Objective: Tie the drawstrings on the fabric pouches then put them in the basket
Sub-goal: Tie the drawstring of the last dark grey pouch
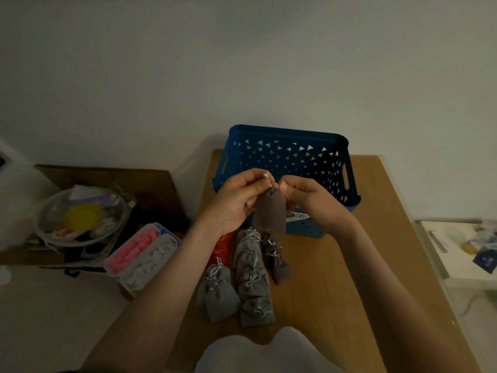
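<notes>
Left hand fingertips pinch drawstring; right hand fingers pinch neck of brown pouch, which hangs between them before blue basket at desk far edge. Below hands we count two more brown pouches and one red pouch; grey pouches overlap, number unclear. Off left edge: plastic box, glass bowl. White wall behind.

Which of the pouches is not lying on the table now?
The brown pouch before the blue basket: the left hand and right hand pinch its top. The other pouches lie on the table.
</notes>
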